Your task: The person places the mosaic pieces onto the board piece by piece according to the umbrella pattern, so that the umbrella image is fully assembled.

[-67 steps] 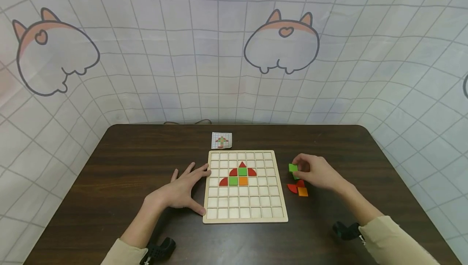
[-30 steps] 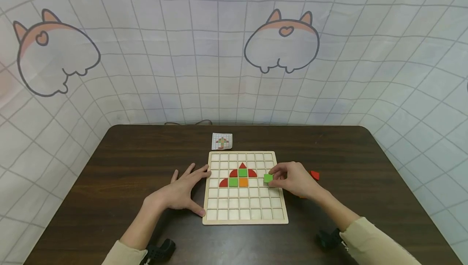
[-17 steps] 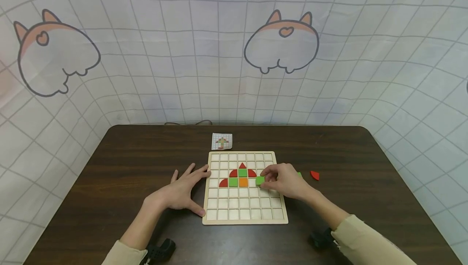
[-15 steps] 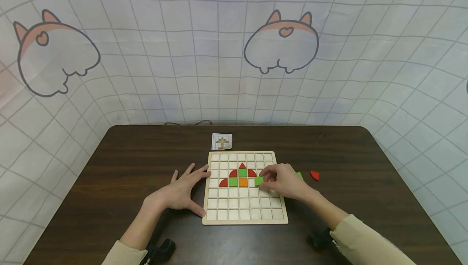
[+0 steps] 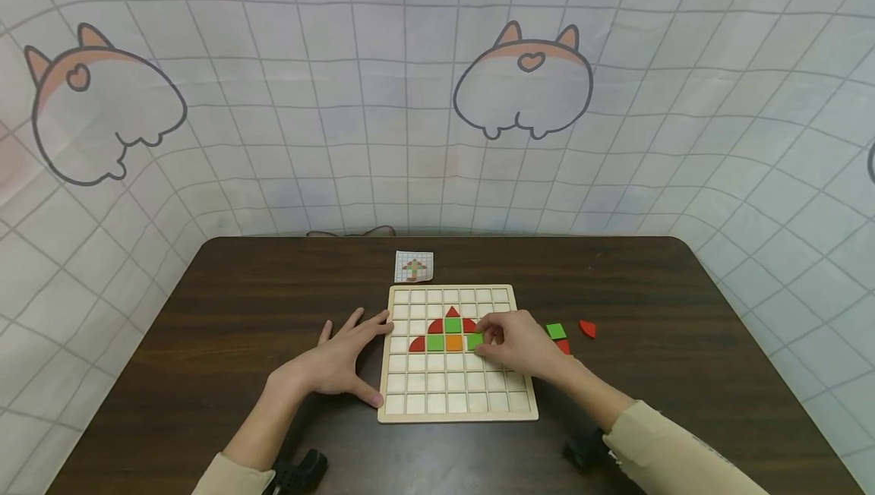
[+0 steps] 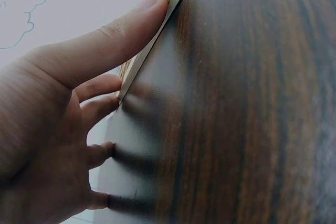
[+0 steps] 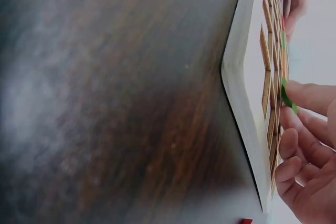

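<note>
A pale wooden grid board (image 5: 458, 417) lies on the dark table. Set in its cells are a red triangle (image 5: 452, 313), red quarter-circle tiles, a green square (image 5: 452, 325) and an orange square (image 5: 454, 343). My right hand (image 5: 516, 343) pinches another green square tile (image 5: 473, 342) between thumb and fingertips, over the cell right of the orange one. In the right wrist view this tile (image 7: 286, 95) stands tilted at the board's surface. My left hand (image 5: 335, 354) is spread at the board's left edge, thumb and fingertips touching the rim, as the left wrist view also shows.
Right of the board lie a green square tile (image 5: 556, 331), a red tile (image 5: 563, 346) partly covered by my right arm, and a red quarter-circle (image 5: 587, 329). Behind the board rests a small printed pattern card (image 5: 414, 267). A white patterned curtain (image 5: 437, 100) surrounds the table.
My right hand has picked up a green tile from the right-hand pile and carried it left onto the board, beside the orange tile. The left hand has stayed at the board's edge.
</note>
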A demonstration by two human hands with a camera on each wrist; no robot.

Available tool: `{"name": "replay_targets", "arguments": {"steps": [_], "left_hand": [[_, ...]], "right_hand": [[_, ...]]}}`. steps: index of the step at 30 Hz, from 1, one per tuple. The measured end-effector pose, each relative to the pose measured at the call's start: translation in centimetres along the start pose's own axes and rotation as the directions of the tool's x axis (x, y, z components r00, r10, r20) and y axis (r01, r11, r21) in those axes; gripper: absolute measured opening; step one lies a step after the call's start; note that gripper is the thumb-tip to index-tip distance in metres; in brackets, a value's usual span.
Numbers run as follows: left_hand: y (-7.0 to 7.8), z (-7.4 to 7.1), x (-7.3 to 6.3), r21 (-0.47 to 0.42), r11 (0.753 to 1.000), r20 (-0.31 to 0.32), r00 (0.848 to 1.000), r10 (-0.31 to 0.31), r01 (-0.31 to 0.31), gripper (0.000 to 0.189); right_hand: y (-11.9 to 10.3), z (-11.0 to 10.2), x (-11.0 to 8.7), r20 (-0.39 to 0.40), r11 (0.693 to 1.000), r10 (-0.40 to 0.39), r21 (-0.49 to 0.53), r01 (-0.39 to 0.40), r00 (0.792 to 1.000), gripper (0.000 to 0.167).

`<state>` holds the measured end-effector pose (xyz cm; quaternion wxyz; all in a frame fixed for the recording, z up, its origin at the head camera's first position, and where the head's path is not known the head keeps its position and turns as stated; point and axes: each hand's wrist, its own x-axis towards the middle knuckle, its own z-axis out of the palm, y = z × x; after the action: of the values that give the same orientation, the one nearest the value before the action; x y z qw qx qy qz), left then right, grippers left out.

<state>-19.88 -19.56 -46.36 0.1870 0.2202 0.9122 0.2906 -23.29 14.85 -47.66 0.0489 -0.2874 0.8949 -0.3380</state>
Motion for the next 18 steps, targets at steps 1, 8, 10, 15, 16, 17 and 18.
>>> {"name": "replay_targets", "arguments": {"steps": [1, 8, 10, 15, 16, 17, 18], "left_hand": [[0.00, 0.01, 0.03, 0.002, 1.000, -0.001, 1.000, 0.000, 0.000, 0.110], [0.00, -0.09, 0.09, -0.007, 1.000, 0.001, 1.000, -0.007, 0.007, 0.110], [-0.02, -0.11, 0.08, -0.008, 1.000, 0.002, 1.000, -0.008, 0.008, 0.109], [0.00, -0.10, 0.05, -0.007, 1.000, 0.006, 1.000, -0.006, 0.006, 0.108], [0.01, -0.10, 0.04, -0.005, 1.000, 0.007, 1.000, -0.006, 0.006, 0.108], [0.03, -0.11, 0.03, -0.006, 1.000, 0.006, 1.000, -0.005, 0.005, 0.108], [0.05, -0.12, 0.03, -0.006, 1.000, 0.006, 1.000, -0.004, 0.004, 0.108]], "right_hand": [[-0.11, 0.03, 0.04, 0.000, 1.000, 0.001, -0.005, -0.001, 1.000, 0.017], [-0.47, 0.11, 0.26, 0.002, 0.999, 0.010, -0.035, -0.010, 1.000, 0.016], [-0.54, 0.12, 0.28, 0.002, 0.999, 0.008, -0.039, -0.008, 1.000, 0.016], [-0.60, 0.17, 0.26, 0.008, 0.999, 0.013, -0.048, -0.012, 1.000, 0.017], [-0.63, 0.17, 0.25, 0.010, 0.999, 0.013, -0.049, -0.013, 1.000, 0.018], [-0.64, 0.16, 0.23, 0.011, 0.999, 0.012, -0.048, -0.012, 1.000, 0.019], [-0.66, 0.14, 0.21, 0.011, 0.999, 0.011, -0.046, -0.010, 1.000, 0.019]]}}
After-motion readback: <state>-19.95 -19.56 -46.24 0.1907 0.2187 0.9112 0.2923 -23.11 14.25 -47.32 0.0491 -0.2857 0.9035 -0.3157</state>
